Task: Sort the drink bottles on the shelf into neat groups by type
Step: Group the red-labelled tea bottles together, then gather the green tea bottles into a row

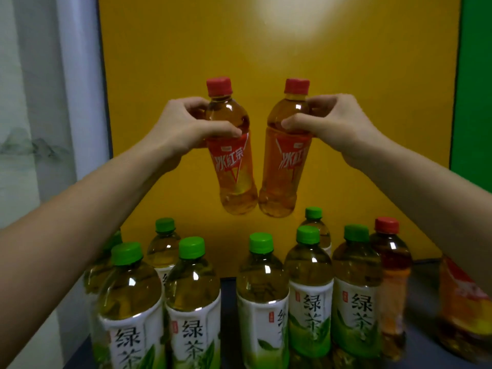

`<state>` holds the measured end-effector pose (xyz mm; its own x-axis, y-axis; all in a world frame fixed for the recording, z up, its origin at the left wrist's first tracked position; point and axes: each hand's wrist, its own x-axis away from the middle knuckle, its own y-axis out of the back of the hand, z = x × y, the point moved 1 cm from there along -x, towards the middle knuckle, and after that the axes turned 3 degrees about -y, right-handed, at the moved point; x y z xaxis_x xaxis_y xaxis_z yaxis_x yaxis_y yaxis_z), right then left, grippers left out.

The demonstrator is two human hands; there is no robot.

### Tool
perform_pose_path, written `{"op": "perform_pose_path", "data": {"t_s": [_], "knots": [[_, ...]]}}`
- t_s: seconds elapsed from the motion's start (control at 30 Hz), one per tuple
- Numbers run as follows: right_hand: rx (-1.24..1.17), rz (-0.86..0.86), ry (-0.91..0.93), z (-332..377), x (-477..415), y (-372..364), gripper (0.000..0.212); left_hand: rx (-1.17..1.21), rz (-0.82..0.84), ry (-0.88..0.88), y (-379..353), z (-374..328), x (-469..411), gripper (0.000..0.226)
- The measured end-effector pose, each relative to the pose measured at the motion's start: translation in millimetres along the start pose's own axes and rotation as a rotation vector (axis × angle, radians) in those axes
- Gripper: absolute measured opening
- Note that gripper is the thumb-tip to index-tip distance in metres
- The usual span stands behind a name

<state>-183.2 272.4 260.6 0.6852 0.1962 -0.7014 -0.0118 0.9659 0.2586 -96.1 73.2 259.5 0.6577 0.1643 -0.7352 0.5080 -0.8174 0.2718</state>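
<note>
Fingers (231,131) of left hand (183,129) and right hand (338,126) were clamped on iced red tea bottles (235,169), best grouped upright beside the red-capped bottle (391,265).

Made out 冰红茶 on left red-capped bottle (234,166) at eleven o'clock, 冰红 on right red-capped bottle (286,162) at one, 绿茶 on green-capped bottles (310,315) at six.

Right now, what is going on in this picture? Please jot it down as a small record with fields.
left hand: grips the left red-capped bottle, up in the air
right hand: grips the right red-capped bottle, up beside it
on the shelf: many green-capped bottles; a third red-capped bottle stands at their right
backdrop: yellow panel
</note>
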Motion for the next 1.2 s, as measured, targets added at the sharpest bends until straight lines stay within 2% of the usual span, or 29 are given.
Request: {"op": "perform_pose_path", "data": {"t_s": [0.13, 0.3, 0.4, 0.5, 0.6, 0.8, 1.03, 1.2], "knots": [[-0.018, -0.116, 0.091, 27, 11, 18, 0.034, 0.036, -0.018, -0.093, 4, -24, 2, 0.034], [-0.031, -0.193, 0.2, 55, 29, 53, 0.023, 0.076, -0.004, -0.186, -6, -66, 7, 0.045], [-0.005, -0.204, 0.24, 66, 43, 81, 0.023, 0.077, 0.017, -0.255, -25, -91, 10, 0.037], [0.055, -0.197, 0.259, 67, 56, 114, 0.032, 0.072, 0.036, -0.312, -55, -113, 16, 0.033], [0.113, -0.186, 0.249, 55, 68, 153, 0.039, 0.078, 0.069, -0.346, -94, -128, 23, 0.033], [0.152, -0.131, 0.192, 17, 81, 234, 0.024, 0.149, 0.084, -0.311, -182, -149, 34, 0.029], [0.085, -0.141, 0.151, -39, 77, 293, 0.024, 0.172, 0.048, -0.272, -256, -153, 36, 0.028], [0.073, -0.139, 0.117, -72, 66, 305, 0.038, 0.18, -0.013, -0.244, -284, -147, 20, 0.03]]}}
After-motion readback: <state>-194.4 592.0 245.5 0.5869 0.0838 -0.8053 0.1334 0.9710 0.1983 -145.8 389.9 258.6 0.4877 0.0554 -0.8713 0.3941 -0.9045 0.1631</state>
